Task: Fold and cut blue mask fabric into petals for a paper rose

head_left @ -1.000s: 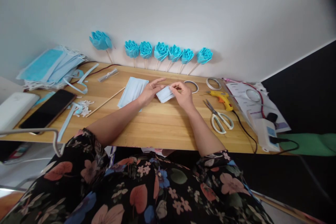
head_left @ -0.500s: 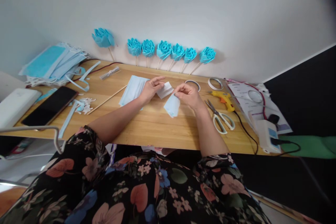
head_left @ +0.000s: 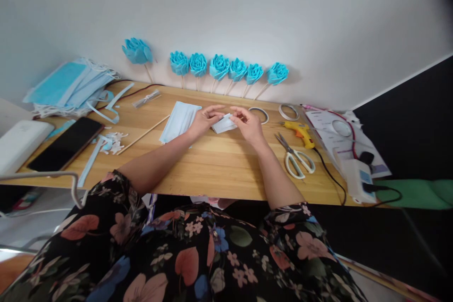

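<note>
Left hand: the left hand pinched the small pale-blue pleated fabric piece, fingers loosely curved.
Right hand: the right hand pinched its other side.
Place: above the wooden counter.

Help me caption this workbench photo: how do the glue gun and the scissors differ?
The glue gun is mostly yellow, while the scissors have white handles and dark blades. The glue gun has a black cord; the scissors have none. The scissors lie nearer the person than the glue gun. Both rest on the wooden table.
</note>
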The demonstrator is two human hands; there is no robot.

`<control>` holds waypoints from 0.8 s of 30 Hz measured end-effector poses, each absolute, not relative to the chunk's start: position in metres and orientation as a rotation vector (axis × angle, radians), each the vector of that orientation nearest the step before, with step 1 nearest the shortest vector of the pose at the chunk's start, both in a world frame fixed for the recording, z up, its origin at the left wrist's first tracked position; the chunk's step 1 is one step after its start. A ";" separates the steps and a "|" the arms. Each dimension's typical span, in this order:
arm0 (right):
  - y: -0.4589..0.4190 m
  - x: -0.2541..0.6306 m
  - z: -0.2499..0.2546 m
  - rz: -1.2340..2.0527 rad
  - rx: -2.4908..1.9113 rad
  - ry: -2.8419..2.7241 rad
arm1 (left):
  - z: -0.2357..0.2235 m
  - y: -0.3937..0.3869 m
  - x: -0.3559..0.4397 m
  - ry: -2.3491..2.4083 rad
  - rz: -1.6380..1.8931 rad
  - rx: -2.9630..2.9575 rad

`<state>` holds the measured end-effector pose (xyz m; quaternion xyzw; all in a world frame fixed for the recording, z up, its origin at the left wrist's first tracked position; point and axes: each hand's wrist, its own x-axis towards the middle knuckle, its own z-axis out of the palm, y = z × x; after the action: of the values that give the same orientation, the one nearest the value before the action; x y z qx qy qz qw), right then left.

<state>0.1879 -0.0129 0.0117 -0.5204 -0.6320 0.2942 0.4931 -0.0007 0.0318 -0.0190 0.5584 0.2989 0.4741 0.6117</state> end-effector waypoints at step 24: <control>-0.020 0.185 0.020 0.669 -1.098 -1.689 | -0.003 0.019 -0.001 0.716 1.087 1.510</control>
<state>0.1854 -0.0199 0.0201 -0.4517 -0.6946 0.2752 0.4876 -0.0007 0.0190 -0.0035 0.6361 0.3016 0.4577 0.5431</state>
